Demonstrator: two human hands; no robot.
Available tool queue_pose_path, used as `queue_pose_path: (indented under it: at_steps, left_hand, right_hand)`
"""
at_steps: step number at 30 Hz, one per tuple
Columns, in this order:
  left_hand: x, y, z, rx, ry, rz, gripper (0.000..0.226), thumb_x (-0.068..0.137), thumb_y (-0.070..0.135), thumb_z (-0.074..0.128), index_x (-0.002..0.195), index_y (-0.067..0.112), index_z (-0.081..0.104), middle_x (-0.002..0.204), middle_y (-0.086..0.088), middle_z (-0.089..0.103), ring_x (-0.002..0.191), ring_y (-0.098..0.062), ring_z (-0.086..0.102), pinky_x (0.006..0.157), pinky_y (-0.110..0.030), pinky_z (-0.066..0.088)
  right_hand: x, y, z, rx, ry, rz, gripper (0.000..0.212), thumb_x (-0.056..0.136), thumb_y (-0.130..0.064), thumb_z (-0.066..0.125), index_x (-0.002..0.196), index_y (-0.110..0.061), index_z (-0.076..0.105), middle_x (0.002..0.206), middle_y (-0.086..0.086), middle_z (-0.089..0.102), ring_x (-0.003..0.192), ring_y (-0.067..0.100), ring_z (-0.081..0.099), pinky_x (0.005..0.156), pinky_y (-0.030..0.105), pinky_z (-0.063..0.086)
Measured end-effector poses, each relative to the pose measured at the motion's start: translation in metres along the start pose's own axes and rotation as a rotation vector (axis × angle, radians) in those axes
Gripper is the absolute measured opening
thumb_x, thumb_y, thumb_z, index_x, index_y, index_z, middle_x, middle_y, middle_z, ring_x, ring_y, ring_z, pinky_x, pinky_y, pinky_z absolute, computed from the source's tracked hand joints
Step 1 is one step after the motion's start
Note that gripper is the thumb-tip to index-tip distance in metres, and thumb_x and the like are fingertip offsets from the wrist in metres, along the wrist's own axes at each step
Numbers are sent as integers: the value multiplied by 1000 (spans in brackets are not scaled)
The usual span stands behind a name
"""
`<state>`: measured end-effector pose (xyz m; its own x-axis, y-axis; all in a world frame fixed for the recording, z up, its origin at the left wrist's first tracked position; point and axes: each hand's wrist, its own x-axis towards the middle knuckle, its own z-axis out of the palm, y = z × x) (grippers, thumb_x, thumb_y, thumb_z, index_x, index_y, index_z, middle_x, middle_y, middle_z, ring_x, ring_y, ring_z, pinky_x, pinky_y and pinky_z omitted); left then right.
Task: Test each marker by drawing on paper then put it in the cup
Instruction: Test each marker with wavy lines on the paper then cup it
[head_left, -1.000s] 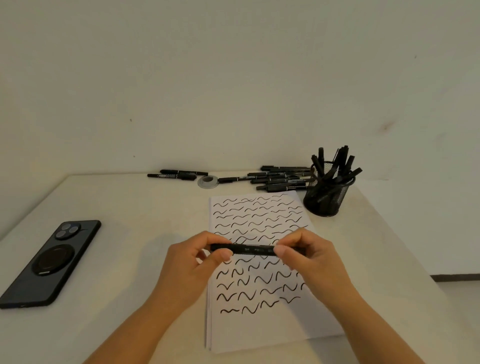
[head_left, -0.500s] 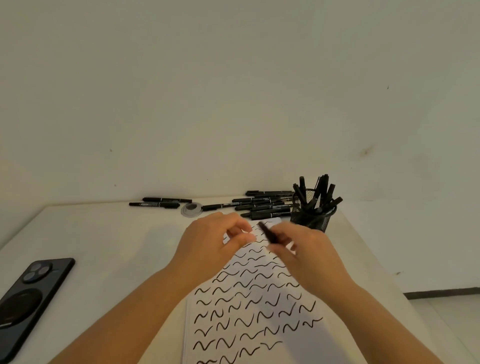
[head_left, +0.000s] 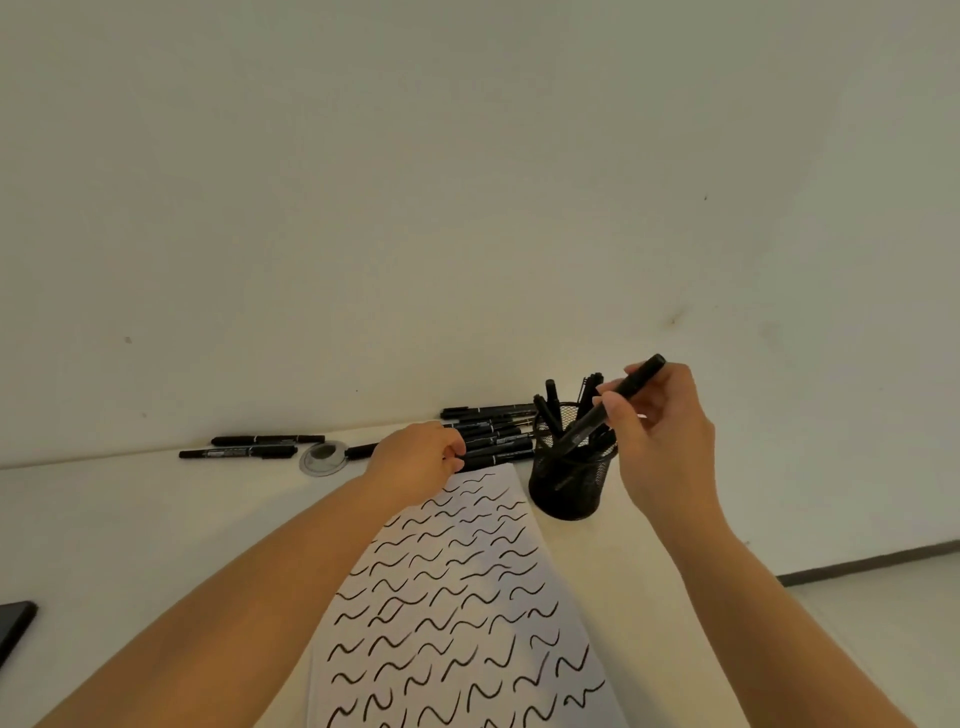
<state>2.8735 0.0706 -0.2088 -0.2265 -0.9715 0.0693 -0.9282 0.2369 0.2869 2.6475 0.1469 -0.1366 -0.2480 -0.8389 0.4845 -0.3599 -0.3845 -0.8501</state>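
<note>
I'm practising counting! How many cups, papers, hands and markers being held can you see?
Cup: 1
Paper: 1
Hands: 2, left hand and right hand
Held marker: 1
Total: 5

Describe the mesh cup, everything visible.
The mesh cup is a black round holder of what looks like wire mesh, standing upright on the table just right of the paper's top corner. Several black markers stick up out of it at angles. The right hand holds one more marker tilted, lower end dipping into the opening. Whether the hand touches the rim is unclear.
</note>
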Motion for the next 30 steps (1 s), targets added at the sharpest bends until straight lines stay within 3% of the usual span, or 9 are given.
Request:
queue_pose_path:
  at_steps: [5, 8, 11, 15, 19, 24, 30]
  left_hand:
    - [15, 2, 13, 64, 20, 34, 25, 90, 33, 51, 113, 26, 58, 114, 2, 56, 106, -17, 51, 79, -33, 45]
    - [19, 2, 18, 63, 43, 35, 26, 88, 37, 53, 113, 28, 57, 113, 3, 56, 105, -17, 51, 78, -33, 46]
    - [20, 3, 21, 47, 87, 44, 24, 86, 38, 55, 108, 28, 58, 108, 4, 56, 102, -16, 51, 73, -32, 44]
    - [20, 4, 28, 58, 114, 76, 22, 86, 39, 55, 105, 28, 59, 107, 4, 54, 101, -15, 50, 70, -28, 40]
    - [22, 3, 30, 38, 110, 69, 23, 87, 41, 53, 105, 29, 59, 107, 5, 53, 100, -16, 51, 71, -27, 39]
    - [23, -1, 34, -49, 103, 36, 23, 93, 36, 45, 106, 27, 61, 105, 2, 56, 96, -17, 52, 73, -28, 40]
    - [25, -6, 32, -200, 70, -40, 12, 91, 25, 50, 100, 22, 58, 103, -1, 62, 90, -16, 54, 78, -30, 45]
  right_hand:
    - [3, 12, 3, -84, -22, -14, 38, 86, -12, 60, 97, -43, 41, 86, -17, 65, 79, -5, 62, 63, 8, 45]
    - [2, 18, 7, -141, -67, -32, 54, 86, -8, 59, 121, -42, 34, 89, -20, 63, 77, -8, 60, 62, 3, 44]
    - [1, 23, 11, -246, -129, -64, 60, 87, -9, 58, 130, -40, 30, 91, -22, 59, 77, -3, 61, 66, 10, 44]
    - [-2, 30, 20, -317, -176, -108, 53, 86, -7, 56, 127, -34, 37, 94, -19, 56, 78, 9, 60, 74, 32, 52]
    - [-3, 37, 26, -343, -175, -131, 54, 86, -7, 56, 128, -35, 36, 97, -32, 48, 75, 4, 56, 72, 30, 50]
    - [-8, 45, 29, -420, -192, -142, 52, 87, -10, 55, 131, -33, 37, 123, -11, 54, 83, 8, 54, 72, 24, 42]
    - [-13, 46, 31, -549, -262, -180, 39, 91, -10, 48, 130, -19, 48, 123, 1, 58, 105, 21, 57, 80, 25, 41]
